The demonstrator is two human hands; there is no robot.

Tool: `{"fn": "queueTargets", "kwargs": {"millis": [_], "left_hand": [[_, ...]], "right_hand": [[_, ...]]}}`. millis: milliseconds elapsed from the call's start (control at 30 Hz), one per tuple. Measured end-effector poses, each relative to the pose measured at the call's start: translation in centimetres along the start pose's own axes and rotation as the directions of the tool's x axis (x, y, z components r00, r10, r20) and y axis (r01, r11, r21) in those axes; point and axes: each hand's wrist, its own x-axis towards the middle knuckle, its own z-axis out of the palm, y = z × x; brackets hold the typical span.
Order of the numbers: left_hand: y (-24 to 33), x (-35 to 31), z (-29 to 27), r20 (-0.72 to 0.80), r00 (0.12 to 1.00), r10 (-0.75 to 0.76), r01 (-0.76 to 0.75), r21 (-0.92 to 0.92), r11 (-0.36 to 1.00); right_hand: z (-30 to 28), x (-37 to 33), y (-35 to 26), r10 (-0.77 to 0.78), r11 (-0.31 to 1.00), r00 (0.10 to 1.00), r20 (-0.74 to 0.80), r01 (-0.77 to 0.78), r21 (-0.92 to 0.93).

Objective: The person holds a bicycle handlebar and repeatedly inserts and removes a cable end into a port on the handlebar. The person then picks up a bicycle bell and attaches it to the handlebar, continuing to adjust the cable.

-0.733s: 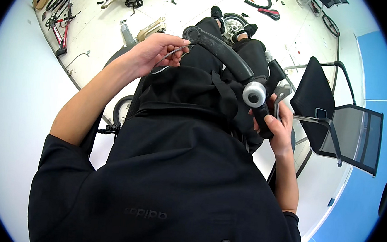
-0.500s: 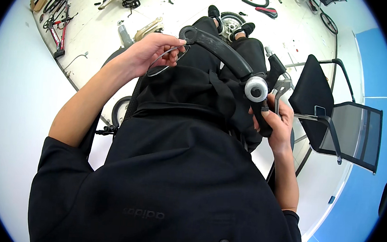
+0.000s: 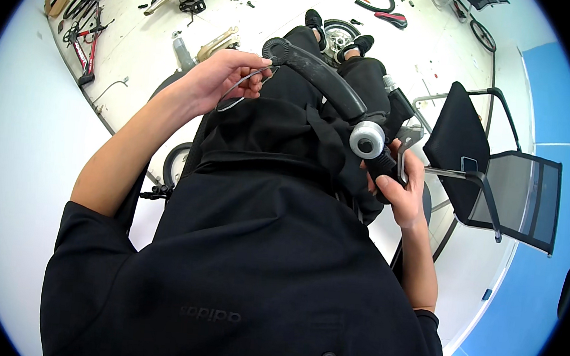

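Head view: left hand (image 3: pixel 216 79) pinches a thin cable (image 3: pixel 242 84) beside the black handlebar (image 3: pixel 319 80); right hand (image 3: pixel 401 187) fingers wrap its grip end. Cable may slip from that light pinch.

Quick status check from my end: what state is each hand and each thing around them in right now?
Left hand: raised, fingers pinching a thin cable.
Thin cable: slack, looped below the fingers.
Right hand: closed around the lower end of the black curved bar.
Black curved bar: held up over the lap, slanted, a silver round cap on it.
Black chair: upright, unoccupied.
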Motion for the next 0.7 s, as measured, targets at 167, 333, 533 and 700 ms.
{"fn": "queueTargets", "kwargs": {"millis": [167,333,533,700], "left_hand": [[0.04,-0.06,0.19,-0.002,1.000,0.002,-0.002,0.004,1.000],[-0.08,0.01,0.05,0.011,1.000,0.009,-0.009,0.000,1.000],[-0.03,0.04,0.00,0.013,1.000,0.008,-0.008,-0.012,1.000],[-0.07,0.08,-0.07,0.028,0.999,0.015,-0.014,-0.011,1.000]], "right_hand": [[0.26,-0.05,-0.65,0.082,0.996,0.996,-0.031,-0.082,0.023],[0.25,0.01,-0.30,0.076,0.996,0.996,-0.041,-0.074,0.055],[0.42,0.08,-0.33,0.083,0.993,0.996,-0.037,-0.079,0.085],[0.36,0.10,-0.10,0.039,0.995,0.999,-0.017,-0.037,0.096]]}}
